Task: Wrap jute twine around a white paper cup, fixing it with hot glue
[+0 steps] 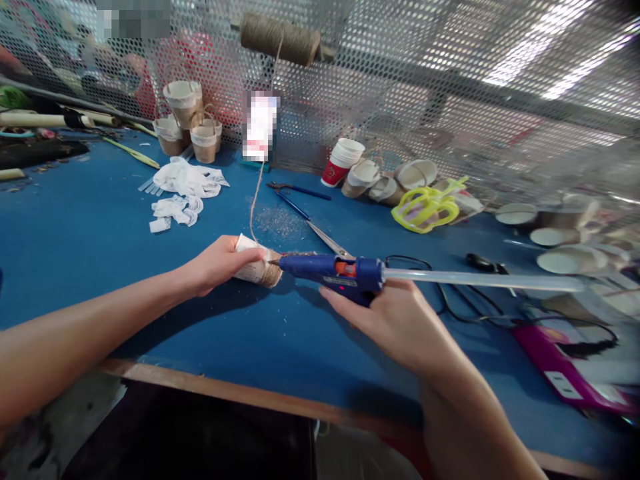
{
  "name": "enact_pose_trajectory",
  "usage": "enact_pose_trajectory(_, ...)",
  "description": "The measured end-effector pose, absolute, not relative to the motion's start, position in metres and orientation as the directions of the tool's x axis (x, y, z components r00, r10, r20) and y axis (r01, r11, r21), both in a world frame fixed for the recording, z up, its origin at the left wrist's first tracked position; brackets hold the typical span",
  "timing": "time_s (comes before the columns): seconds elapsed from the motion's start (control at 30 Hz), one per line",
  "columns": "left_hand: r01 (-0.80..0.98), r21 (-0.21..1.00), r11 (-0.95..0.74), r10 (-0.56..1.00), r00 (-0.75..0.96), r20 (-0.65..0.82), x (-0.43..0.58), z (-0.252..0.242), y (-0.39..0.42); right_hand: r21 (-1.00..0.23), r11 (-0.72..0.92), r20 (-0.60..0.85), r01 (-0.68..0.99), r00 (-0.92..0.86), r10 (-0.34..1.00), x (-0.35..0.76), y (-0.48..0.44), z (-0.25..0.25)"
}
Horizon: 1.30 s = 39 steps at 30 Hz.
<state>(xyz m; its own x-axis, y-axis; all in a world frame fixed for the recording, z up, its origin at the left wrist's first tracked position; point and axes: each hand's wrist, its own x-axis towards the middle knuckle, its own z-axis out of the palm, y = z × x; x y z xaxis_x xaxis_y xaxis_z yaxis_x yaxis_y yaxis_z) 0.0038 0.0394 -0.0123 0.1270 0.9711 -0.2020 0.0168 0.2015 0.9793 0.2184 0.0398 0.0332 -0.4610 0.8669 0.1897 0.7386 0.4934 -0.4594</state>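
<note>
My left hand (220, 263) is closed round a small white paper cup (250, 270) lying on its side, its base end to the right wrapped in brown twine. From the cup a strand of twine (255, 200) runs up to a large twine spool (279, 39) on the mesh panel. In my right hand (390, 313) is a blue hot glue gun (333, 270), its nozzle at the twine-wrapped part of the cup; I cannot tell whether it touches. A long clear glue stick (480, 279) sticks out of its back.
Scissors (327, 239) and blue-handled pliers (300, 191) lie beyond the glue gun. Twine-wrapped cups (205, 141) stand at the back left, red-and-white paper cups (343, 162) at the back right. Also on the blue table (225, 347) are white scraps (187, 177), yellow ribbon (425, 207) and a purple box (550, 367).
</note>
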Motion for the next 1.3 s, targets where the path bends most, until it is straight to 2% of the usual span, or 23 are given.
enact_pose_trajectory(0.87, 0.100, 0.983, 0.154, 0.978, 0.124, -0.166, 0.0029, -0.0136, 0.0389, -0.392, 0.556, 0.204, 0.733, -0.521, 0.829, 0.2257, 0.0367, 0.0287)
enact_pose_trajectory(1.3, 0.163, 0.975, 0.153, 0.979, 0.110, -0.172, 0.0041, -0.0110, 0.0361, -0.360, 0.536, 0.271, 0.764, -0.464, 0.843, 0.2207, 0.0381, 0.0286)
